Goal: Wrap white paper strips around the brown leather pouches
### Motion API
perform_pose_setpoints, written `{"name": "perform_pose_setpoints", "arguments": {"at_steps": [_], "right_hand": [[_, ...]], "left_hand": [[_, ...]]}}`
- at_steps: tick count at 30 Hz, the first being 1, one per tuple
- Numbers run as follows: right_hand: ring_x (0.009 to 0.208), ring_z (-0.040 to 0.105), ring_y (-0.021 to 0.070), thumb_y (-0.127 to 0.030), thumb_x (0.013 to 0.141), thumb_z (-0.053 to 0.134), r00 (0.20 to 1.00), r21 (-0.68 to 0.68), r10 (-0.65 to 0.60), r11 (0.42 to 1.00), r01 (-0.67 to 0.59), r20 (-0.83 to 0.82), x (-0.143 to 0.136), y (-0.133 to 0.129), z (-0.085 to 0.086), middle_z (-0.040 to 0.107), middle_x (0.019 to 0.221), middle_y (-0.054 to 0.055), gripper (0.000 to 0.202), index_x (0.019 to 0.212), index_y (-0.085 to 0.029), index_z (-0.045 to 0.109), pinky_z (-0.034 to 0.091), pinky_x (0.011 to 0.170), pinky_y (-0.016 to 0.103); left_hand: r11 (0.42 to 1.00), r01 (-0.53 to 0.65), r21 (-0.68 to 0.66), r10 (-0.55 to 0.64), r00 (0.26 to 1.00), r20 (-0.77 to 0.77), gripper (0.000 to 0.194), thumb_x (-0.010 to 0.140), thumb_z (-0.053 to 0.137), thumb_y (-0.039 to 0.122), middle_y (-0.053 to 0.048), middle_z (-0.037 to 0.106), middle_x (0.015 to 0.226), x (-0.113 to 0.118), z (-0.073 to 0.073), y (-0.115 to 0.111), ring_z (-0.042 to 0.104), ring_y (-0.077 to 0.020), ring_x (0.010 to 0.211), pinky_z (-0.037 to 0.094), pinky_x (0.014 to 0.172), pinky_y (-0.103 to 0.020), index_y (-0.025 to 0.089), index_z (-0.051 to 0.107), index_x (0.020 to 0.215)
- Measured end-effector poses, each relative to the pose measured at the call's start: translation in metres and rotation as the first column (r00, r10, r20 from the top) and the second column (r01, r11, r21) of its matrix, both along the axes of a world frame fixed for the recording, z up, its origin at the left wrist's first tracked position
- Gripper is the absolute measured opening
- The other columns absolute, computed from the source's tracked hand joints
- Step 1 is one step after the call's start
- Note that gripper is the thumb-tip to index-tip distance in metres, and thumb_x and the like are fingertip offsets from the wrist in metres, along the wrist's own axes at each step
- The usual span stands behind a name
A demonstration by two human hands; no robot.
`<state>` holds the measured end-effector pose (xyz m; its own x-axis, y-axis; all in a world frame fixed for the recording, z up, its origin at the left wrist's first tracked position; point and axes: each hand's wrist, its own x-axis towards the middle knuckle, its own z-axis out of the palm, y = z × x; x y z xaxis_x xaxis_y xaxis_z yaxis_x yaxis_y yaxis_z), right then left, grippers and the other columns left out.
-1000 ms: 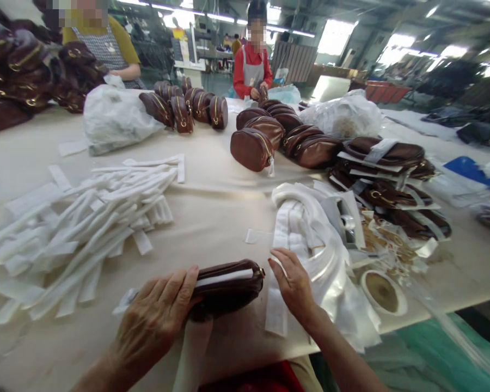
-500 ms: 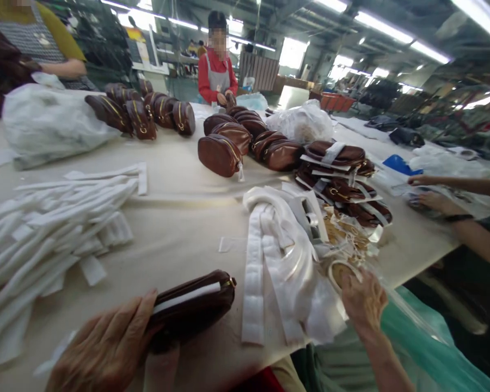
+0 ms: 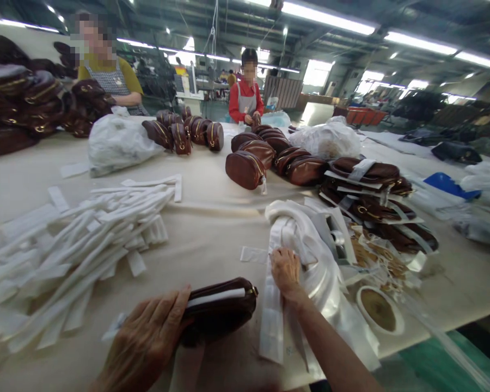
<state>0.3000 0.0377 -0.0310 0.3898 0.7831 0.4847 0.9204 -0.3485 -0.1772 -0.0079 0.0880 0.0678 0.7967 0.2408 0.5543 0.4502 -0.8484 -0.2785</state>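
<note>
My left hand (image 3: 149, 329) is closed around the near end of a dark brown leather pouch (image 3: 228, 320) at the table's front. A white strip (image 3: 218, 296) runs along the pouch's zip side, and a small gold ring shows at its far end. My right hand (image 3: 286, 269) rests on a pile of translucent white plastic strips (image 3: 271, 332), fingers bent and pinching at the top layer. Its fingertips are partly hidden. Just left of that hand lies one clear flat strip (image 3: 253, 254). To the right sits a roll of tape (image 3: 379, 309).
White padded strips (image 3: 106, 234) are heaped on the left. Finished brown pouches (image 3: 245, 170) stand mid-table, with wrapped ones stacked (image 3: 367, 174) at right. Tan tags with strings (image 3: 381, 253) lie near a tape dispenser (image 3: 337, 237). Two people (image 3: 247, 98) work across the table.
My right hand has left the tape roll and moved left onto the plastic strips. My left hand still holds the pouch. The view has swung left, and the co-worker's arms at right are gone from it.
</note>
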Motion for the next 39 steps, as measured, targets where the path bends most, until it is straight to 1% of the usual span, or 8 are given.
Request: {"name": "perform_pose_setpoints", "arguments": {"at_steps": [8,11,15,22,28,31,35,39], "right_hand": [[0.076,0.057,0.0151,-0.021,0.091,0.046,0.973,0.063,0.218,0.975,-0.213,-0.077,-0.009,-0.021,0.009,0.063,0.078,0.004,0.025,0.074,-0.017,0.064,0.044,0.073,0.027],[0.082,0.061,0.0147,-0.029,0.088,0.051,0.904,0.029,0.326,0.943,-0.331,-0.278,-0.022,-0.03,0.015,0.065,0.088,0.006,0.021,0.077,-0.019,0.065,0.048,0.073,0.026],[0.069,0.064,0.0172,-0.045,0.08,0.057,0.789,-0.049,0.089,0.988,-0.15,-0.608,-0.019,-0.022,0.017,0.068,0.084,0.008,0.03,0.084,-0.016,0.065,0.05,0.062,0.028],[0.056,0.058,0.0195,-0.043,0.072,0.064,0.813,-0.085,-0.104,0.994,0.067,-0.573,0.009,0.034,0.01,0.06,0.057,0.006,0.028,0.07,-0.015,0.063,0.042,0.055,0.03],[0.074,0.06,0.017,-0.033,0.077,0.061,0.755,0.08,0.263,0.959,-0.271,-0.601,-0.024,0.057,0.023,0.066,0.078,0.005,0.018,0.069,-0.017,0.063,0.047,0.071,0.03],[0.082,0.06,0.0169,-0.031,0.078,0.064,0.608,0.214,0.576,0.798,-0.564,-0.546,-0.054,0.064,0.047,0.069,0.08,0.003,0.011,0.075,-0.021,0.066,0.046,0.079,0.031],[0.081,0.058,0.0162,-0.021,0.083,0.063,0.268,0.338,0.926,0.349,-0.874,-0.265,-0.082,0.072,0.082,0.07,0.077,0.002,0.007,0.089,-0.023,0.067,0.045,0.077,0.032],[0.076,0.055,0.0147,-0.017,0.087,0.056,0.042,0.326,0.976,0.112,-0.939,-0.215,-0.091,0.07,0.102,0.069,0.079,0.003,0.015,0.098,-0.021,0.065,0.046,0.072,0.029]], "left_hand": [[0.998,-0.038,-0.053,0.039,0.999,0.01,0.03,0.094,0.042,0.02,-0.012,0.063,0.098,-0.002,-0.004,-0.001,0.061,-0.0217,0.082,0.045,0.076,-0.035,0.007,0.05,0.121],[0.999,-0.021,-0.039,0.021,1.0,0.007,0.03,0.095,0.042,0.021,-0.013,0.063,0.097,-0.002,-0.004,0.0,0.06,-0.0216,0.08,0.045,0.075,-0.035,0.006,0.051,0.118],[0.999,-0.015,-0.044,0.015,1.0,0.011,0.03,0.094,0.044,0.02,-0.013,0.063,0.096,-0.002,-0.004,0.0,0.06,-0.0219,0.081,0.045,0.074,-0.036,0.004,0.051,0.118],[0.996,-0.024,-0.082,0.025,1.0,0.018,0.031,0.094,0.045,0.019,-0.014,0.062,0.096,-0.001,-0.003,-0.002,0.059,-0.0216,0.082,0.045,0.074,-0.036,0.002,0.051,0.118],[0.985,0.02,-0.173,-0.01,0.998,0.056,0.03,0.093,0.046,0.021,-0.012,0.063,0.092,-0.002,0.002,0.0,0.06,-0.0209,0.079,0.045,0.07,-0.034,0.003,0.05,0.117],[0.96,0.058,-0.273,-0.033,0.995,0.093,0.03,0.093,0.047,0.025,-0.011,0.065,0.092,-0.003,0.003,0.0,0.061,-0.0201,0.079,0.046,0.071,-0.033,0.006,0.05,0.116],[0.877,0.017,-0.48,0.085,0.978,0.19,0.044,0.085,0.059,0.034,-0.01,0.066,0.091,-0.006,0.003,-0.001,0.063,-0.0209,0.08,0.048,0.076,-0.034,0.007,0.047,0.118],[0.578,-0.172,-0.798,0.33,0.943,0.035,0.085,0.058,0.082,0.037,-0.007,0.067,0.088,-0.004,0.013,0.001,0.064,-0.0241,0.077,0.05,0.072,-0.035,0.007,0.043,0.127]]}}
